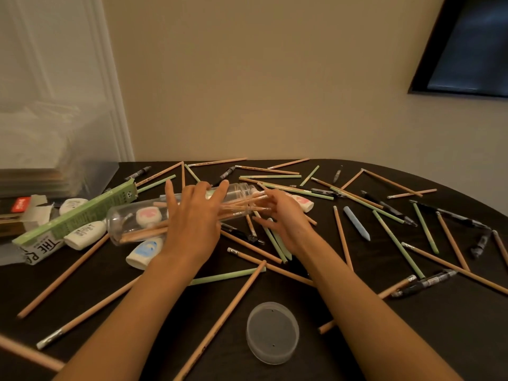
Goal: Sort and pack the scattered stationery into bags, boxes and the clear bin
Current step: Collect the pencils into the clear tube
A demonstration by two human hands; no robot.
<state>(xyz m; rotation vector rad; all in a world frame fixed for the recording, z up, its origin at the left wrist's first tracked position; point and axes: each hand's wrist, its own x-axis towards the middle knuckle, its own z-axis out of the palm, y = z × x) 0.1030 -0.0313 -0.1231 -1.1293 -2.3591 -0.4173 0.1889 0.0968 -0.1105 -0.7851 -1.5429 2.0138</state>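
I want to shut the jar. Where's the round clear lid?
The round clear lid lies low in the middle of the head view, on the dark table between the person's forearms, a wooden pencil beside it.

One clear bin point(55, 149). One clear plastic jar point(126, 224) and one round clear lid point(272, 332). One green carton point(79, 215). Five small white dispensers point(85, 235), one of them inside the jar. One pale blue stick point(356, 222). Two black markers point(226, 174). About seven black pens point(384, 206). Roughly a dozen green pencils point(395, 241). Well over twenty wooden pencils point(63, 276), too overlapped for an exact count.
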